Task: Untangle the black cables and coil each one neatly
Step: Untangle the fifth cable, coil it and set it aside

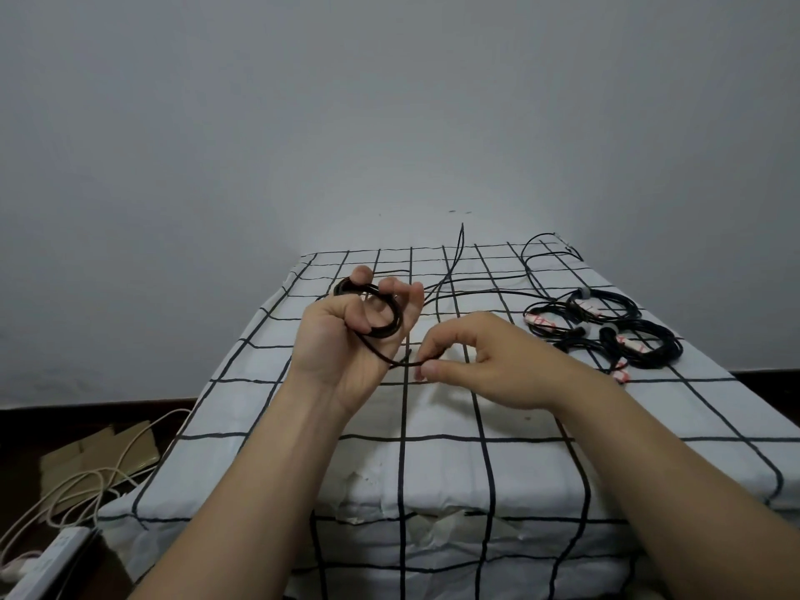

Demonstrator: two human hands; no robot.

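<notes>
My left hand [346, 335], palm up, grips a small black cable coil [370, 307]; my right hand [480, 361] pinches its trailing strand [404, 362] between thumb and forefinger.

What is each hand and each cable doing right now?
Left hand: holds the coil, looped round its fingers.
Coil: partly wound, with a strand trailing.
Right hand: pinches the coil's trailing strand.
Loose cable: stretched out, uncoiled.
Bundles: wound up, lying flat.
</notes>
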